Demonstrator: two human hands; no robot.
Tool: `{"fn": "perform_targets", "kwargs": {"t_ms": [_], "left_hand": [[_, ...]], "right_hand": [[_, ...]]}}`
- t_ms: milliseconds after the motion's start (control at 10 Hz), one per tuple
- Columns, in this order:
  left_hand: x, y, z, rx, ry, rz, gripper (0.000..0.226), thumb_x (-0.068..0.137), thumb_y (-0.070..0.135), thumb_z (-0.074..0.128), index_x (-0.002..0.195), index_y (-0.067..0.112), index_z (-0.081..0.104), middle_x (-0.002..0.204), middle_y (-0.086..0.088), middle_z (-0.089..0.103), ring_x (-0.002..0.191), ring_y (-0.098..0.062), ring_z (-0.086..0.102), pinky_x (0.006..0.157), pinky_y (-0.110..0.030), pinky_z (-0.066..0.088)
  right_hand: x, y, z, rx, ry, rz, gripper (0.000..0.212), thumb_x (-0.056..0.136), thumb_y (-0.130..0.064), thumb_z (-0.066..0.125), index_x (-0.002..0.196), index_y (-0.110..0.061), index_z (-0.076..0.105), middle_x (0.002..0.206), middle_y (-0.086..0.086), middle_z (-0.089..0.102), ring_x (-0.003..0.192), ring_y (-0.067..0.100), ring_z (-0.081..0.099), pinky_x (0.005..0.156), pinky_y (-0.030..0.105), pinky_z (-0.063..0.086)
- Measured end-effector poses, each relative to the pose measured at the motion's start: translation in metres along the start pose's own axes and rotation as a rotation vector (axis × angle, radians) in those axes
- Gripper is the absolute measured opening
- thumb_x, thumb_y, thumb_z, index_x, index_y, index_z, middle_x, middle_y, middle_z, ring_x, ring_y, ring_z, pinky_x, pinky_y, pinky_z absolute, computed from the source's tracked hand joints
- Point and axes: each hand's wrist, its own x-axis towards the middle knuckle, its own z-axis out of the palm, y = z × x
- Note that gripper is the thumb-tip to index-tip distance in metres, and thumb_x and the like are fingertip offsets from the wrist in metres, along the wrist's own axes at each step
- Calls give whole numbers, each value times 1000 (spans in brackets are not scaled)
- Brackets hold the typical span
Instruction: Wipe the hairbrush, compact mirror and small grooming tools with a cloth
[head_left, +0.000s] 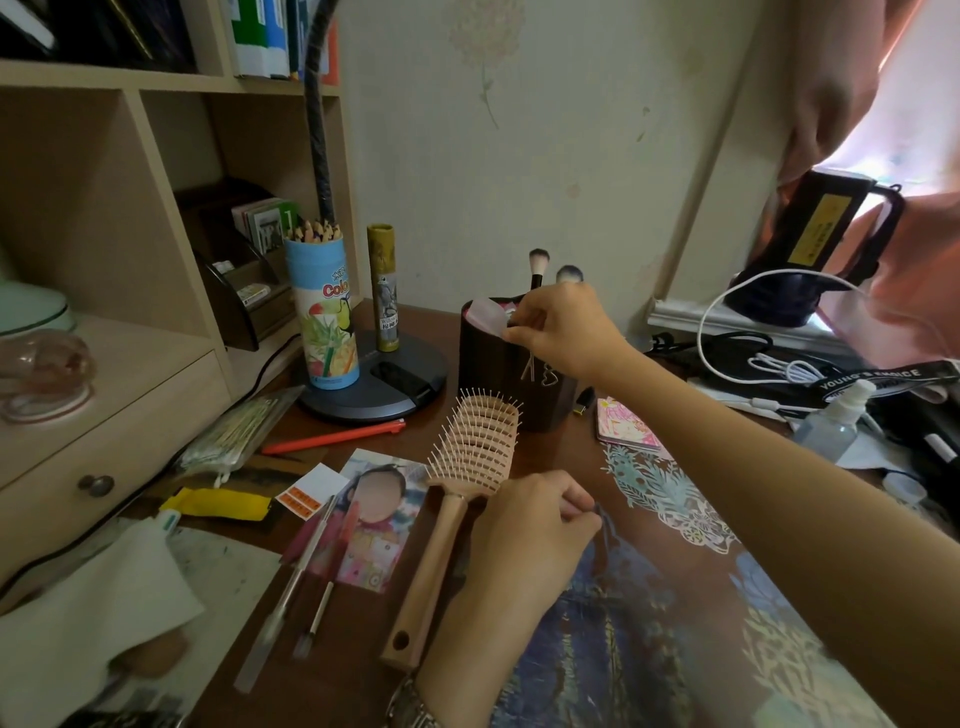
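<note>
Fingers of the right hand (558, 332) pinch something small (too blurred to name) at the dark holder (498, 364); left hand (535, 519) curls beside the peach hairbrush (457, 499), bristles up on the desk (343, 670).

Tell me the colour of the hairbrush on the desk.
The hairbrush is pale peach-pink, bristles and handle alike; the head view shows it plainly.

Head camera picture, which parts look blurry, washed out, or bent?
Head view: the white cloth at lower left is smeared; the window at upper right glares pink-white; the shelf edges bow from the wide lens; the hairbrush looks sharp.
</note>
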Motion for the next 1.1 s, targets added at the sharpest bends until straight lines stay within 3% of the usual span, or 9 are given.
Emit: {"fn": "perform_targets", "kwargs": {"t_ms": [200, 500, 900, 1100], "left_hand": [[0, 0, 0, 2, 1, 3, 14, 86, 32, 64, 98, 27, 68, 87, 13, 66, 81, -4, 63, 76, -33, 57], [-1, -1, 0, 6, -10, 0, 14, 86, 32, 64, 98, 27, 68, 90, 11, 68, 82, -5, 63, 77, -34, 57], [0, -1, -1, 6, -13, -7, 14, 86, 32, 65, 98, 27, 68, 91, 10, 68, 82, -5, 63, 77, -33, 57], [0, -1, -2, 17, -18, -35, 13, 85, 31, 65, 97, 27, 69, 88, 11, 68, 81, -5, 63, 77, -35, 57]], "right_hand": [[2, -1, -1, -12, -23, 1, 20, 86, -20, 68, 101, -7, 71, 94, 9, 71, 78, 19, 66, 75, 31, 58], [-3, -2, 0, 5, -34, 6, 22, 89, -23, 65, 103, -6, 68, 94, 7, 70, 77, 15, 64, 71, 22, 51], [-7, -4, -3, 46, -71, 39, 27, 88, -27, 65, 107, -7, 66, 96, 5, 67, 85, 17, 63, 78, 26, 54], [-7, -4, -11, 39, -109, 52, 28, 86, -25, 68, 107, -7, 67, 100, 7, 69, 82, 12, 60, 76, 20, 50]]}}
